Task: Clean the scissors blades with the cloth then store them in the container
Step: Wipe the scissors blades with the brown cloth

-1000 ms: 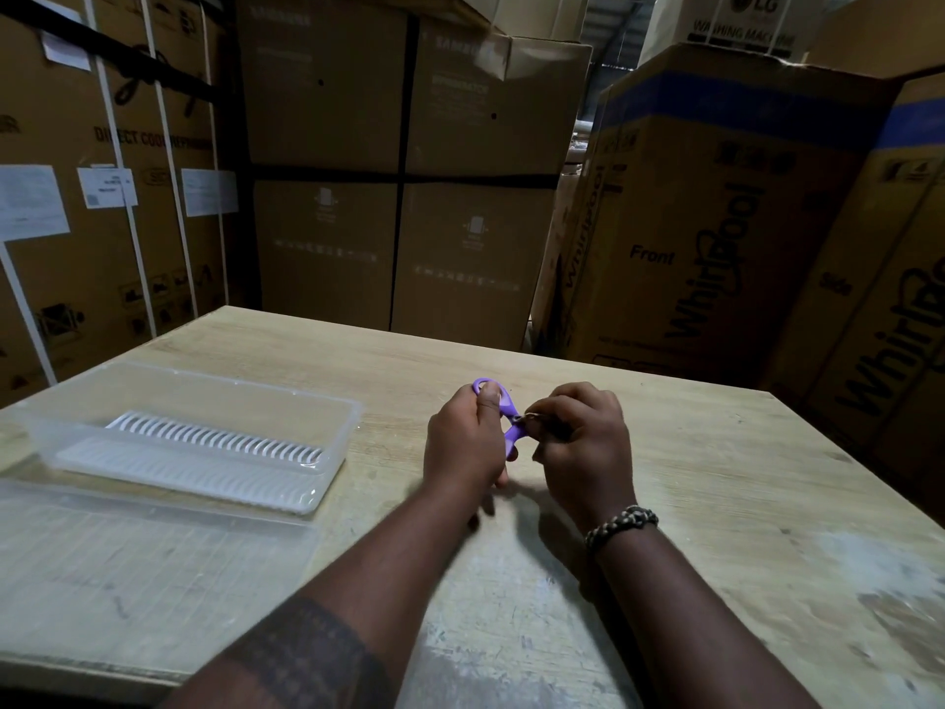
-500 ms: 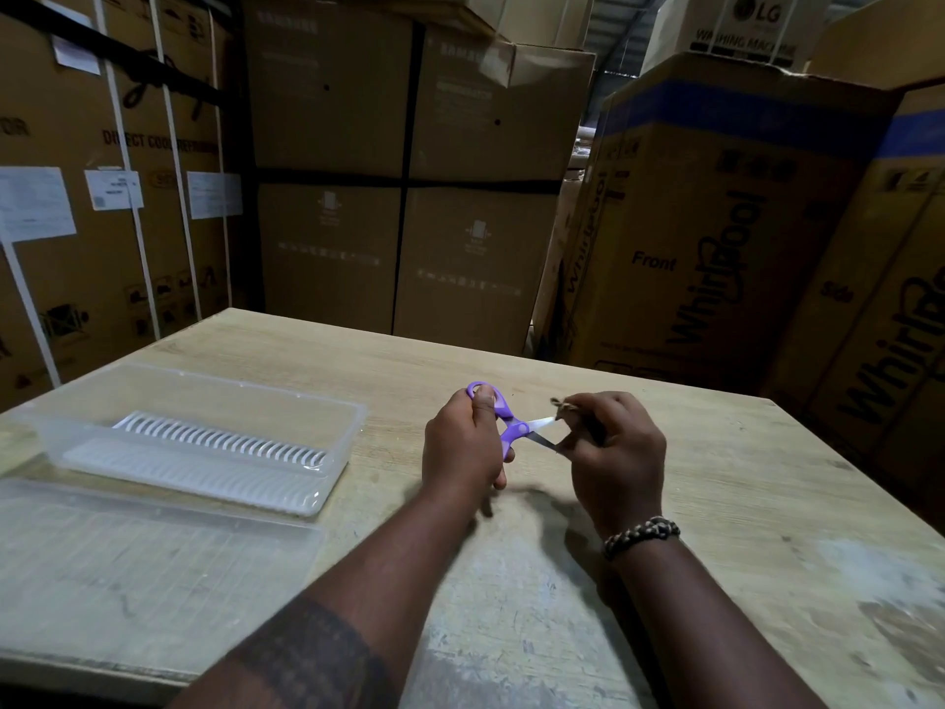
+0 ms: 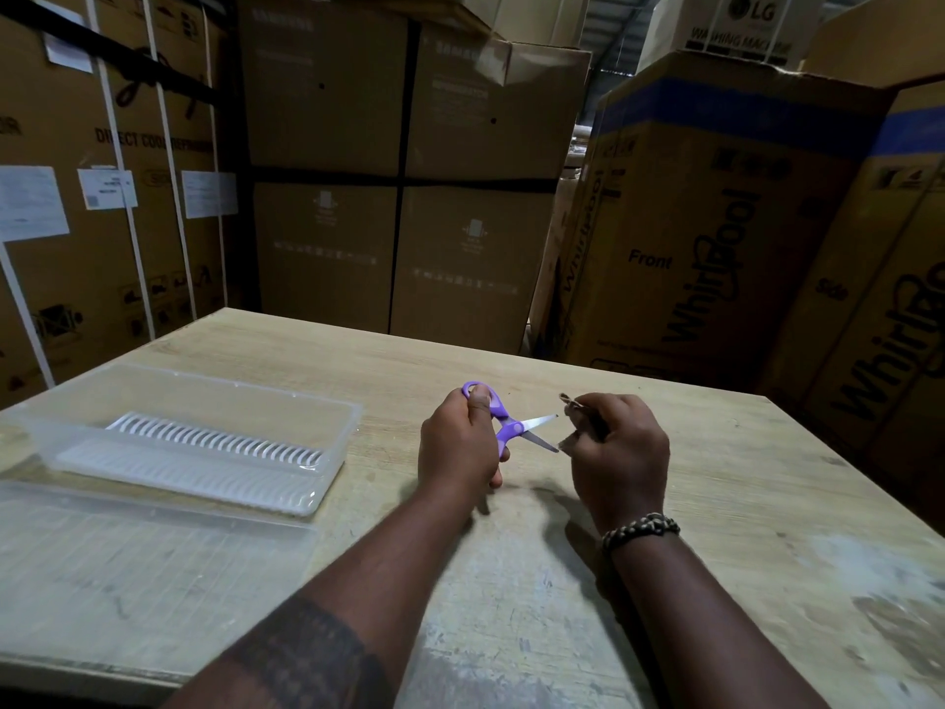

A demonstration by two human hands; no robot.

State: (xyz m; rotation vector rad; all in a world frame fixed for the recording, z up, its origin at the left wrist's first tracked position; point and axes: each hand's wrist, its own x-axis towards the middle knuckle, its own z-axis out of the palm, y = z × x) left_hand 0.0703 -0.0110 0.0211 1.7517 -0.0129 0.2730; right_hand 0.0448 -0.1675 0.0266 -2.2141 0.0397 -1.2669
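**A:** So the purple scissors are up off the table, blades spread, just right of the clear container. Left hand is clamped on the handles.

**B:** Yeah, and the right hand is closed around a small dark cloth right at the tips, not touching I think. Open points near bare fingers seem risky; one careless wipe could nick them.
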